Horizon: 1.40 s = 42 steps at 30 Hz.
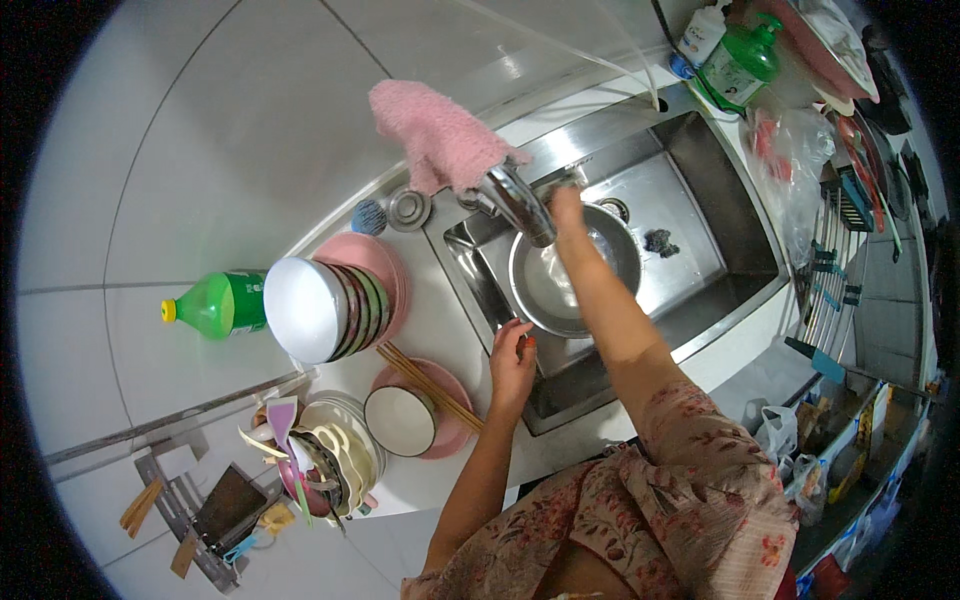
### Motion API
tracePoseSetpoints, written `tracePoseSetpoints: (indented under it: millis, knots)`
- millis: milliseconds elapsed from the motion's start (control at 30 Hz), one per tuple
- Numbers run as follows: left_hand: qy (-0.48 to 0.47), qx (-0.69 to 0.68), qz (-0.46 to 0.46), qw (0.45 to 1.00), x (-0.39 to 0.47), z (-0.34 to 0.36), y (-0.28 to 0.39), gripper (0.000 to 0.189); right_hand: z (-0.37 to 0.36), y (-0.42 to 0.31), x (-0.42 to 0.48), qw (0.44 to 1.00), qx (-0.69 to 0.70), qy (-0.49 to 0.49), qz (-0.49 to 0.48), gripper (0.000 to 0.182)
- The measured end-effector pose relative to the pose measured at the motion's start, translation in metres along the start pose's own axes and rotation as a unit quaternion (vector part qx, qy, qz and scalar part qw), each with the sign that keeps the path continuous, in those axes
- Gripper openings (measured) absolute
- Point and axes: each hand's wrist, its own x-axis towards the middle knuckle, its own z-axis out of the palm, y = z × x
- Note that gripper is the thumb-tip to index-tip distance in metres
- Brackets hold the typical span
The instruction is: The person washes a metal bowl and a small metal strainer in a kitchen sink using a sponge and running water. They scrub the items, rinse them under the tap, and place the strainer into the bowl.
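Note:
My right hand [567, 204] reaches over a round metal basin [630, 285] in the stainless steel sink [705, 217]. It is blurred and partly behind the chrome faucet [521, 206], so I cannot tell whether it holds anything. The basin has clear water in it, and light glints off the surface. My left hand [513, 367] hovers at the sink's near left edge, close to the basin rim. Its fingers are bent and slightly apart, with nothing seen between them. A pink fluffy cloth [442, 139] covers the faucet's upper part. A dark scouring pad [661, 243] lies on the sink floor.
Left of the sink stand stacked bowls [304, 311], pink plates [401, 262], a green bottle [217, 304] and wooden chopsticks [427, 382] beside a white bowl [400, 421]. Utensils and dishes [330, 457] crowd the counter's end. A green pump bottle [742, 67] stands behind the sink's right corner.

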Motion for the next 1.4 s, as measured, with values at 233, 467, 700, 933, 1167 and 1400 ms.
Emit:
tracePoseSetpoints:
  millis: [233, 467, 700, 933, 1167, 1400]
  knots:
    - [-0.018, -0.053, -0.020, 0.998, 0.002, 0.006, 0.004, 0.026, -0.002, 0.045, 0.022, 0.998, -0.055, -0.022, 0.016, 0.052]
    - [0.031, -0.125, -0.012, 0.992, -0.008, 0.005, -0.020, 0.019, 0.069, 0.068, -0.087, 0.968, -0.071, -0.124, 0.206, 0.029]
    - [0.032, -0.178, -0.020, 0.983, -0.005, 0.010, -0.011, 0.017, 0.025, 0.069, -0.076, 0.731, -0.625, -0.274, -0.009, 0.043]
    - [0.034, -0.164, -0.032, 0.985, -0.006, 0.010, -0.014, 0.016, 0.021, 0.075, -0.107, 0.961, -0.210, -0.175, 0.051, 0.026]
    - [0.027, -0.027, 0.037, 0.999, -0.008, 0.000, -0.009, 0.015, 0.043, 0.115, -0.094, 0.948, -0.237, -0.088, -0.193, 0.030]
    - [0.058, -0.073, 0.015, 0.996, -0.011, 0.003, -0.011, 0.019, 0.015, 0.135, -0.056, 0.857, -0.478, -0.130, -0.145, 0.030]
